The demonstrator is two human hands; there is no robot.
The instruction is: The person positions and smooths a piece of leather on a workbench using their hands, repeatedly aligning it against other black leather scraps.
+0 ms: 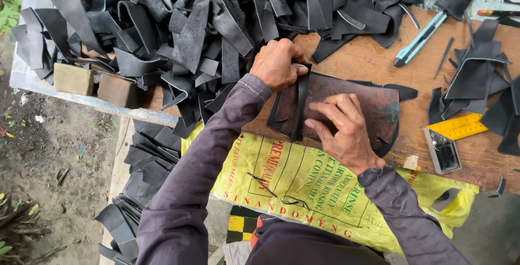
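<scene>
A dark, reddish-brown sheet of leather-like material (368, 102) lies flat on the wooden table (374, 59). My right hand (344, 129) presses down on its middle with fingers spread. My left hand (277, 64) sits at the sheet's left end, closed on a narrow black strip (301, 102) that runs along the sheet's left side. Both arms wear dark purple-grey sleeves.
A big heap of black strips (206, 21) covers the table's back and left. A light blue utility knife (420, 40) lies to the right, beside more black offcuts (476, 81), a yellow square ruler (452, 135) and a yellow printed sack (303, 189) hanging off the front edge. Two blocks (95, 83) sit at left.
</scene>
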